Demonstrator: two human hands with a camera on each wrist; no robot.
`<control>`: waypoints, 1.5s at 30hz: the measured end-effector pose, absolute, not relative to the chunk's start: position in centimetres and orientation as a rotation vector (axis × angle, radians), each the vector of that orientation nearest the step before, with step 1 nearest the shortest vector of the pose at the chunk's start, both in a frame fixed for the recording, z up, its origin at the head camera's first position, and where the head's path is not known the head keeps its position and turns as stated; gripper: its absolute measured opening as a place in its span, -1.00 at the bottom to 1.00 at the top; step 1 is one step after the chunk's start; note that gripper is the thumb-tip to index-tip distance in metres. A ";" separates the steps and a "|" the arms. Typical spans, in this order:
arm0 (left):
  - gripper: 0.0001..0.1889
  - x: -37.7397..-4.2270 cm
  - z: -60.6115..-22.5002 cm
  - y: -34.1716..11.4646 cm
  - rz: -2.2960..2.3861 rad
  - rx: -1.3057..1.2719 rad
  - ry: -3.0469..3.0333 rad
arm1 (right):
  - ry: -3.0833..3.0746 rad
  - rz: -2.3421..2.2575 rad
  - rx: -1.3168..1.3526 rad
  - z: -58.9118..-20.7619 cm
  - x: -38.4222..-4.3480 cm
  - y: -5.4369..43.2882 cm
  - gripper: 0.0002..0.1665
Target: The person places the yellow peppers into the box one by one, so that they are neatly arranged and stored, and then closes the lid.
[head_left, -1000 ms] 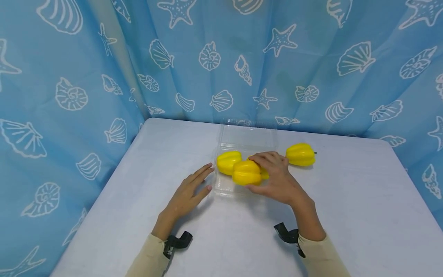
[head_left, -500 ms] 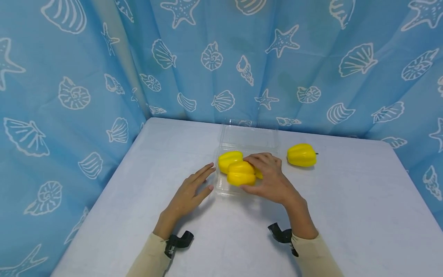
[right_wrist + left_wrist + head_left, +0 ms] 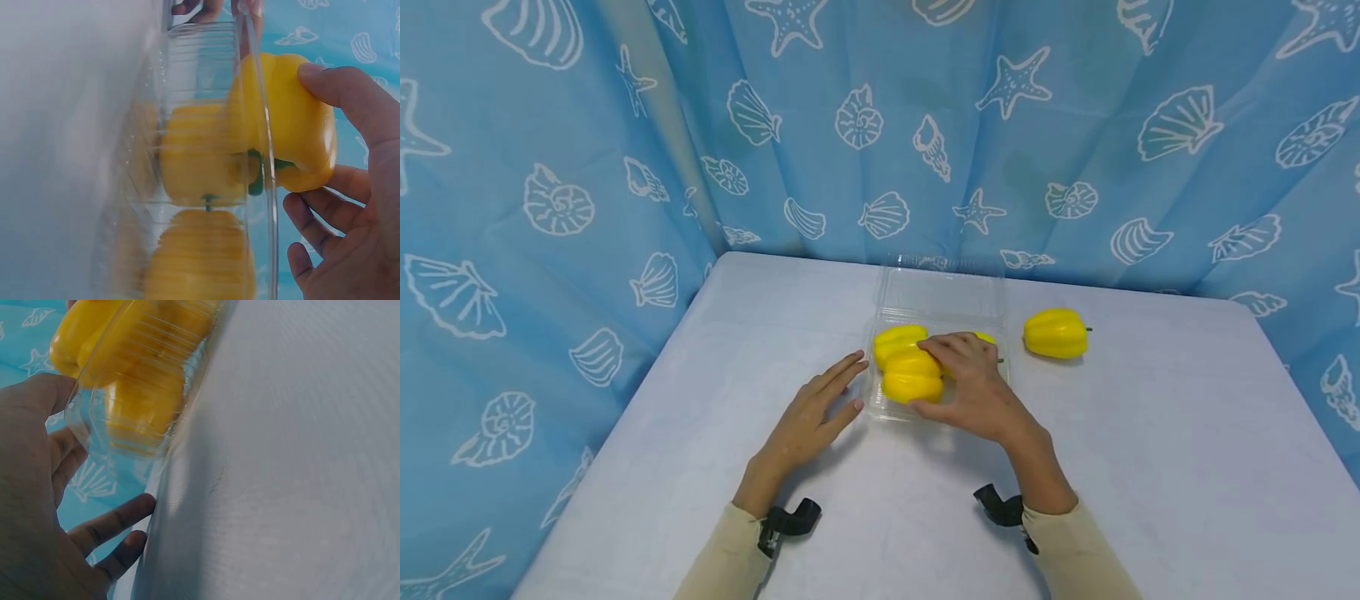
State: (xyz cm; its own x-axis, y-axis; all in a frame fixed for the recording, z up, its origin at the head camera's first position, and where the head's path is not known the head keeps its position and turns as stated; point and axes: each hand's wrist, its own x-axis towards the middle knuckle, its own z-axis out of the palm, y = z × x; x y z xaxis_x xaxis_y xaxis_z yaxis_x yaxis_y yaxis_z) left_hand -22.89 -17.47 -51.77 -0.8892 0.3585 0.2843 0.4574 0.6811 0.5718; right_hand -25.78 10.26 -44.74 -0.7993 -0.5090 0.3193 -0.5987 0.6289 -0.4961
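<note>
My right hand (image 3: 970,387) grips a yellow bell pepper (image 3: 912,377) between thumb and fingers over the front left of a clear plastic clamshell box (image 3: 895,410). In the right wrist view this bell pepper (image 3: 287,119) overlaps the box's rim, its green stem toward the palm side. Two more yellow peppers lie in the box: one at the back left (image 3: 898,337), another (image 3: 987,338) at the right, partly hidden by my right hand. Fingers spread and straight, my left hand (image 3: 808,421) is at the box's left edge; its thumb is by the rim in the left wrist view.
The box's clear lid (image 3: 940,292) lies folded open toward the back. Right of the box, another yellow pepper (image 3: 1055,333) rests on the white table (image 3: 1150,433). A blue shell-print curtain (image 3: 820,167) hangs behind and at the left.
My right hand has carried the gripped bell pepper leftward over the box, uncovering more of the pepper at the right. My left hand stays beside the box.
</note>
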 end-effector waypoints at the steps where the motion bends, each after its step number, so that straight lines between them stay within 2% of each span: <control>1: -0.39 -22.9 -51.8 -17.5 -0.992 -0.673 -2.738 | -2.704 0.905 0.923 -44.8 -25.8 10.2 -0.11; 6: -0.40 -22.9 -51.8 -17.5 -1.006 -0.694 -2.718 | -2.722 0.907 0.918 -45.0 -25.7 9.7 -0.07; 15: -0.40 -23.0 -51.7 -17.5 -0.998 -0.676 -2.749 | -2.695 0.895 0.937 -45.4 -25.6 9.3 -0.15; 35: -0.39 -23.0 -51.6 -17.5 -0.986 -0.659 -2.779 | -2.681 0.829 0.981 -46.1 -25.7 8.8 -0.18; 45: -0.38 -23.0 -51.7 -17.6 -0.984 -0.644 -2.780 | -2.719 0.830 0.922 -46.5 -25.9 8.7 -0.11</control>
